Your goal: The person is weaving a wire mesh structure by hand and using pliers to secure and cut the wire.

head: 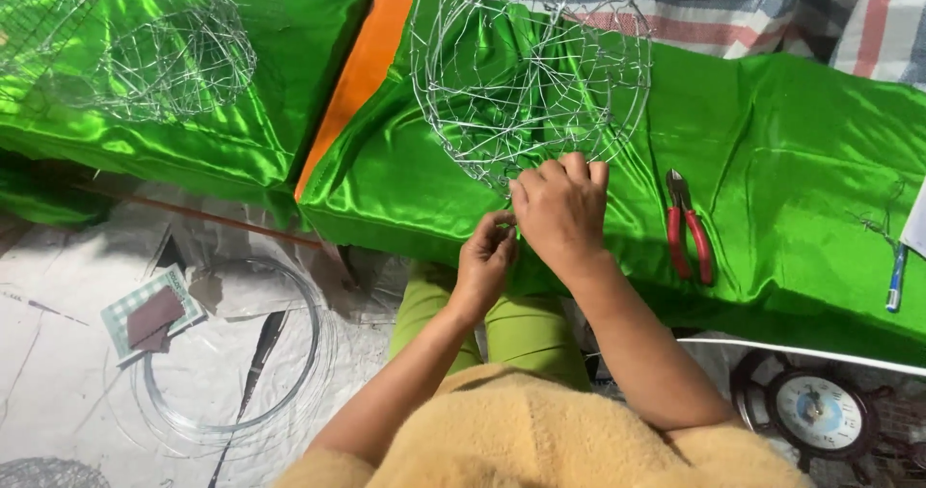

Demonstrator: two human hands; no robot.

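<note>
A round wire frame (531, 73), woven of thin silver wire, lies on shiny green cloth (791, 131). My right hand (561, 208) grips its near rim, fingers curled over the wire. Just below it, my left hand (485, 259) pinches a thin wire at the same rim. Both hands touch at the frame's lower edge. What lies under the right palm is hidden.
Red-handled pliers (688, 226) lie on the cloth right of my hands. A blue pen (896, 278) sits at the far right. Another wire frame (178, 59) rests at the left. On the floor are a wire coil (231, 353), a checked packet (149, 314) and a clock (820, 411).
</note>
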